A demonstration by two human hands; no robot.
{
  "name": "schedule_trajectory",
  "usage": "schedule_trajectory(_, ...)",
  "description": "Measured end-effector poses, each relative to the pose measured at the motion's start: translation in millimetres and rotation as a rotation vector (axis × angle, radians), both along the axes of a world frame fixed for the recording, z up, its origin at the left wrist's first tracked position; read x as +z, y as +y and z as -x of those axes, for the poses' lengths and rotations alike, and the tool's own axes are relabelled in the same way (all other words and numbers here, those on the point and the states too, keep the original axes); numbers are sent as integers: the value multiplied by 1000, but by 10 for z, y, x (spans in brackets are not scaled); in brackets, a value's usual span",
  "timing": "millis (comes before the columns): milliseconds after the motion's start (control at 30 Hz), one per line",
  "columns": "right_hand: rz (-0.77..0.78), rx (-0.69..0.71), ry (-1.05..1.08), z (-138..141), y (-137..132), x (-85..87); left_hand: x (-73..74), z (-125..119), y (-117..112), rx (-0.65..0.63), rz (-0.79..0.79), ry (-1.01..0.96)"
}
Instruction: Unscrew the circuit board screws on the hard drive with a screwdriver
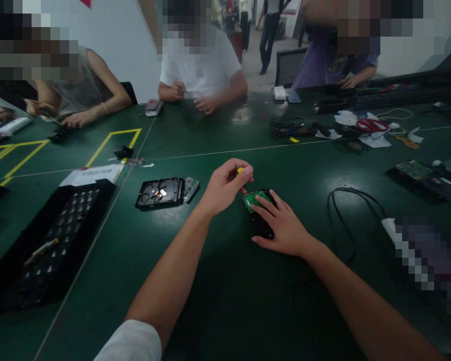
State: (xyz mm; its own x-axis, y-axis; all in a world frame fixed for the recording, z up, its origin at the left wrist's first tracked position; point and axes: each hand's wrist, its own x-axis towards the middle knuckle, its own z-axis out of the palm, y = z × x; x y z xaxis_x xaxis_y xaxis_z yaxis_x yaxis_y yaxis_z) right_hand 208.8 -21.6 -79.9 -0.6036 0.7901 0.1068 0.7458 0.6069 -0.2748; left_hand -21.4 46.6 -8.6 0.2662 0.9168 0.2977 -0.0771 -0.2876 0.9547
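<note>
While the right hand (287, 228) lies spread over a black drive (262, 226), its fingers on the green circuit board (250, 200) and its thumb by the near edge, the left hand (223, 188) pinches a small yellow-topped piece (241, 171) above the board's far-left corner. What lies below the yellow top is hidden by the fingers. The drive sits at the centre of the green tabletop (225, 286), well in from the far edge, with a broad stretch of surface running toward 6 o'clock between the forearms.

Toward 9 o'clock, past a bare gap, rests a second black drive (150, 194), a loose circuit board (191, 189) just beside its right edge. Farther out, between 8 and 9 o'clock, a long black tray (85, 228) slants away, its right edge near a pale seam in the surface. A dark cable (332, 203) curls at 3 o'clock, limiting the room there; beyond it, nearer 2 o'clock, lies an open device (417, 175). Toward 11 o'clock, a person in a white shirt (206, 70) sits at the far edge.
</note>
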Motion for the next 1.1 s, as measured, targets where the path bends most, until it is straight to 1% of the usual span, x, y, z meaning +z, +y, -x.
schedule_trajectory(100, -2, -2, 1, 4, 2, -2, -5, 13, 14, -41, 33, -55)
schedule_trajectory(167, -3, -6, 2, 7, 2, -2, -17, 19, 23, -32, 46, -71)
schedule_trajectory(233, -1, -7, -2, 8, 1, 0, -30, 26, 30, 15, 36, -40)
schedule_trajectory(367, 7, -3, -16, 6, -2, 5, -41, 43, 36, 159, -10, 54)
schedule_trajectory(433, 7, -2, -13, 5, -2, 5, -31, 50, 33, 176, -10, 76)
schedule_trajectory(533, -8, 0, 3, 3, -3, 3, -8, 53, 21, 101, 3, 67)
schedule_trajectory(633, -17, 0, 13, 1, -3, 4, 6, 49, 12, -7, 38, 16)
schedule_trajectory(700, -18, 0, 11, 1, -4, 6, 6, 47, 11, -54, 62, -21)
schedule_trajectory(900, -20, -5, 14, 5, -4, 0, 39, 46, 2, -84, 130, -89)
schedule_trajectory(967, -17, -4, 8, 4, -5, 1, 47, 41, -2, -46, 119, -76)
schedule_trajectory(1100, -1, -5, -8, 0, -3, 7, 7, 21, 7, 109, 81, -40)
